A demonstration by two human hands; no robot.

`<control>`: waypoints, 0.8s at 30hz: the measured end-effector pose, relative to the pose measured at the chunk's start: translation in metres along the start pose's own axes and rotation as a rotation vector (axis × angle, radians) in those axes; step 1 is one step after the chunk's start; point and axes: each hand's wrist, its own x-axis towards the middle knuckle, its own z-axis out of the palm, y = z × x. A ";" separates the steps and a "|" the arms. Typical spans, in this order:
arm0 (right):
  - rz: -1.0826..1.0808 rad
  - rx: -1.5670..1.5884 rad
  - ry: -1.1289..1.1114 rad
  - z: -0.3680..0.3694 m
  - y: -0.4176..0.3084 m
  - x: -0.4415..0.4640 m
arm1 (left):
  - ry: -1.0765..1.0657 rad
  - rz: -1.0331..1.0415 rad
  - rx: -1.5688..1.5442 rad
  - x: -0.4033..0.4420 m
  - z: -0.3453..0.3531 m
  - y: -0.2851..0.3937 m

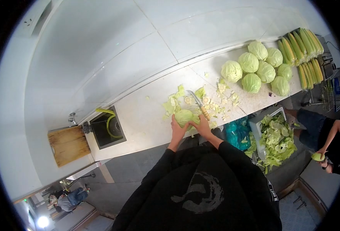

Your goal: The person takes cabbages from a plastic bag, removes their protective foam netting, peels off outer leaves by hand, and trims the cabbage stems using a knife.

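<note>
Both my hands are around a pale green cabbage (183, 117) at the counter's front edge. My left hand (177, 128) grips its left side, fingers curled on the leaves. On the right side, my right hand (202, 126) closes on the outer leaves. Just beyond my right hand lies a knife with a curved blade and a wooden handle (205, 112). Loose leaves (172, 104) are strewn behind the cabbage, and cut stem pieces (221, 88) and scraps lie to the right.
Several whole cabbages (250, 82) and stacked corn cobs (308, 42) occupy the counter's right end. Below stands a bin (255, 127) of leaves beside a teal bag (237, 133). To the left are a sink (100, 133) and cutting board (68, 144). A co-worker's hand (322, 152) holds a cabbage.
</note>
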 end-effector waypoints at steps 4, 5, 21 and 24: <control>-0.004 0.030 0.010 0.009 0.017 0.012 | -0.092 -0.042 -0.239 0.016 -0.021 -0.017; -0.031 0.026 0.007 0.004 0.012 0.012 | -0.135 -0.059 -0.375 0.020 -0.029 -0.020; -0.267 -0.015 0.186 -0.051 -0.038 0.006 | -0.469 -0.284 -0.916 0.015 -0.058 0.027; -0.222 0.021 0.240 -0.058 -0.027 0.008 | -0.535 -0.239 -0.952 0.015 -0.062 0.028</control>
